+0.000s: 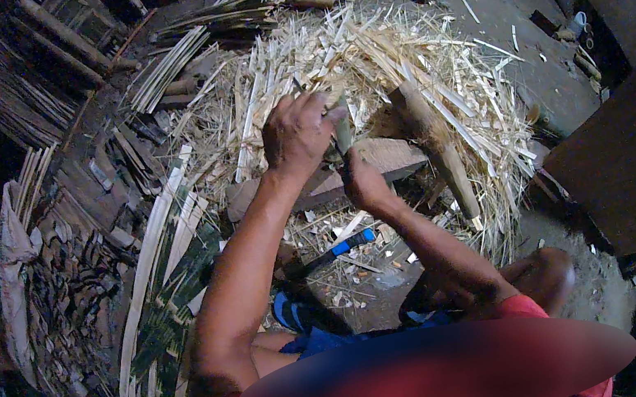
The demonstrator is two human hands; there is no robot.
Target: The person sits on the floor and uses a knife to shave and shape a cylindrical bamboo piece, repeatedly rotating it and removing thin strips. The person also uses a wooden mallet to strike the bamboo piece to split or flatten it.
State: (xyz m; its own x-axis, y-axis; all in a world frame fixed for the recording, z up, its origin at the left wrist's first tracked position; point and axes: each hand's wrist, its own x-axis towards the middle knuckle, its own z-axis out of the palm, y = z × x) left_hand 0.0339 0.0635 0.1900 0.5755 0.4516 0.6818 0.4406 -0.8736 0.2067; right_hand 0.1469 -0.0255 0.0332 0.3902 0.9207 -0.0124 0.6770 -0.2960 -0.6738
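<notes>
My left hand (298, 133) grips the bamboo piece (343, 130) upright over the wooden block (390, 155), steadying it while my right hand (361, 183) clasps its lower end.

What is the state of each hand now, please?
Left hand: closed around the top of an upright bamboo piece.
Right hand: closed, grip low on the same piece; whether it also holds a tool cannot be told.

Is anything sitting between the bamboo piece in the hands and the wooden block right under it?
Nothing visible does. The left hand and right hand grip the bamboo piece upright, just over the wooden block. The block's top looks bare there; the shavings pile lies behind it, and the blue-handled tool lies nearer the person.
</notes>
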